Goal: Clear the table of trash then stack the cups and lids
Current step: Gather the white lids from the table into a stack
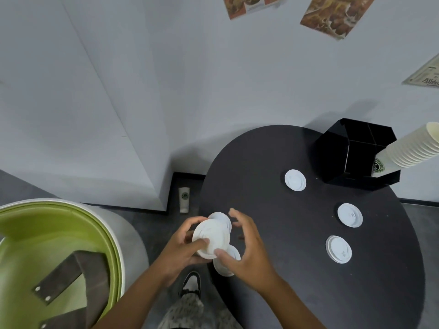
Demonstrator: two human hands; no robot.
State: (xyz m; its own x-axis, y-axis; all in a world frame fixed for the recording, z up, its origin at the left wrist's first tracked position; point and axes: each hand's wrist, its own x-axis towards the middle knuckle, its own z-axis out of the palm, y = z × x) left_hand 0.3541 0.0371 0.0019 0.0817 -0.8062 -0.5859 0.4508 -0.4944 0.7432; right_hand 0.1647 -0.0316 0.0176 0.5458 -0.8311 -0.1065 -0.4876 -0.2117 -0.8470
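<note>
- Left hand (183,248), lower centre of the frame: fingers and thumb curled round a small pile of white lids (211,238), held flat side up just off the near left edge of the round dark table (273,148).
- Right hand (247,245), just right of the pile: fingers spread and loosely bent, thumb tip touching the pile's near rim, gripping nothing that can be made out; steadying rather than holding, at a guess.
- Beneath the pile, two more lids: one (223,218) peeking out at its upper edge, another (229,264) below it at the table's edge.
- Three single lids lying flat and well apart on the right half of the table: upper (295,180), middle (350,215), lower (338,249).
- Lower single lid lies right of the right hand's fingers and nearest to them; left hand is occupied, so right hand looks the likelier for the next pick.
- Tall stack of cups (413,150) leaning out of a black holder (351,153), upper right.
- One cup (184,200) lying on the floor by the wall, above the hands in the frame, off the table.
- Green-lined bin (59,233), lower left.
- Cups look mostly stacked; lids partly gathered.
</note>
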